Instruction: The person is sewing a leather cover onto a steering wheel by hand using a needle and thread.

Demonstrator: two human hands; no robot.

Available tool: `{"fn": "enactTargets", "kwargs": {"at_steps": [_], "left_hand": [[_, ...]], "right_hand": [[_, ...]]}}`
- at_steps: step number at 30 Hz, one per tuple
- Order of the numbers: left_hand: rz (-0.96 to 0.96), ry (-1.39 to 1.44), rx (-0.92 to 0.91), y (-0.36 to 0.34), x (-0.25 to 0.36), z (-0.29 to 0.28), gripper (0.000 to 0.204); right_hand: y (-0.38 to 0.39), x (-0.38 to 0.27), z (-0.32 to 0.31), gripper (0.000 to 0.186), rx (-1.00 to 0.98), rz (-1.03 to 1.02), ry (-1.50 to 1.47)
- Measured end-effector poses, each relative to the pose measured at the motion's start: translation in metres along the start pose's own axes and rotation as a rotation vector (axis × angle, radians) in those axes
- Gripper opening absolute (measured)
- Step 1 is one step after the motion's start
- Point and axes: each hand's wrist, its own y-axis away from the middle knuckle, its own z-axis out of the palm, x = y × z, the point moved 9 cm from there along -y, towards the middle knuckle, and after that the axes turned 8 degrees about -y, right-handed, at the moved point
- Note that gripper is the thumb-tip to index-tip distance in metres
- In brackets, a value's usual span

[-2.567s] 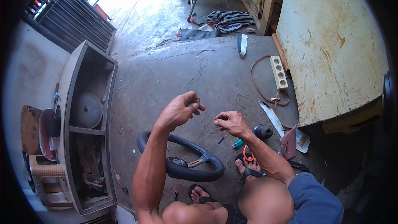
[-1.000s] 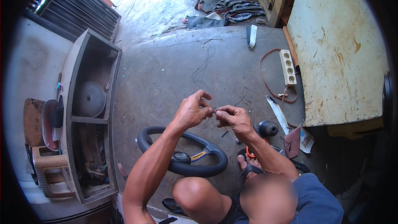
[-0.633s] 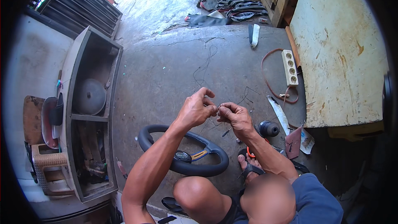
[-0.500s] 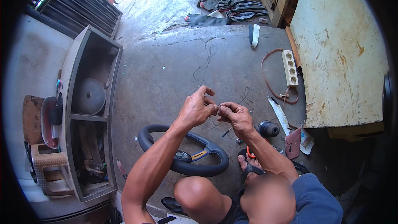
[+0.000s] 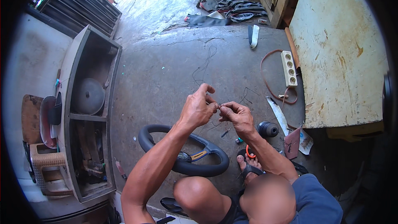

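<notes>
My left hand (image 5: 201,106) and my right hand (image 5: 234,116) meet above the floor, thumb and fingertips pinched on a thin dark thread (image 5: 219,108); a needle, if any, is too small to make out. The left fingers are partly curled, the upper ones raised. Loose thread lies on the floor beyond my hands. Beneath them rests a black steering wheel (image 5: 220,157), partly behind my left forearm. Beside my right forearm are a dark cylindrical object (image 5: 268,130) and an orange-handled tool (image 5: 248,151) by my foot.
Left are a metal cabinet (image 5: 68,79) with a lidded pot (image 5: 88,95) and a plastic stool (image 5: 47,159). Right are a power strip (image 5: 289,68) with cord and a worn pale panel (image 5: 338,58). Striped cloth (image 5: 242,10), white scraps (image 5: 277,112) and a black-white strip (image 5: 253,36) lie on the floor (image 5: 149,79).
Since the oldest frame my hands have drawn together, the left moving right, the right slightly up. Over the last second the left fingers rose slightly. The view has shifted a little.
</notes>
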Motion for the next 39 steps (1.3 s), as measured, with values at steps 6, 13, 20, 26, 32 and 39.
{"fn": "enactTargets", "kwargs": {"at_steps": [6, 13, 20, 26, 32, 39], "left_hand": [[-0.012, -0.026, -0.009, 0.0000, 0.0041, 0.0005, 0.043], [-0.027, -0.048, -0.022, -0.0016, 0.0007, 0.0000, 0.043], [-0.028, -0.034, -0.046, -0.0023, -0.0013, 0.0011, 0.041], [-0.029, -0.039, -0.050, -0.0018, 0.0020, -0.0010, 0.041], [-0.020, -0.044, -0.045, -0.0022, 0.0015, -0.0006, 0.041], [-0.025, -0.033, -0.055, -0.0019, 0.0009, -0.0002, 0.041]], "right_hand": [[0.0008, -0.0013, -0.0015, 0.035, 0.000, -0.006, -0.005], [0.0011, 0.0022, -0.0003, 0.036, -0.001, 0.001, -0.023], [0.0007, 0.0030, 0.0002, 0.038, 0.007, 0.012, -0.031], [0.0000, 0.0028, 0.0003, 0.038, 0.002, -0.002, -0.029], [0.0012, -0.0001, 0.0013, 0.037, 0.001, -0.003, -0.022], [0.0008, -0.0003, 0.0009, 0.034, 0.000, -0.001, -0.022]]}}
